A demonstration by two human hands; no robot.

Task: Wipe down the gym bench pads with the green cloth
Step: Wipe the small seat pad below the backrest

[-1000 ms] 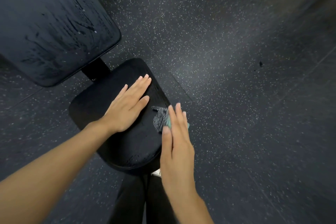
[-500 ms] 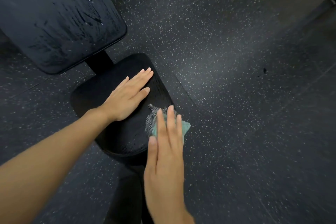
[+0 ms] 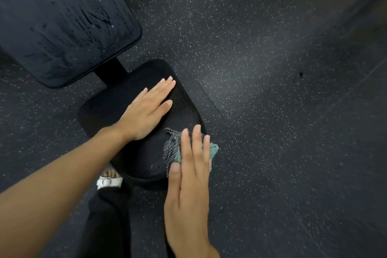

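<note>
Black seat pad (image 3: 100, 111) over speckled floor (image 3: 272, 111), left hand (image 3: 146, 113) flat, right hand (image 3: 190, 184) flat on green cloth (image 3: 175, 150)

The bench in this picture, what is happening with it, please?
A person is wiping it down. The right hand presses a green cloth flat onto the near right edge of the seat pad, fingers straight. The left hand rests flat on the middle of the same pad. The back pad, up on the left, shows wet streaks.
</note>
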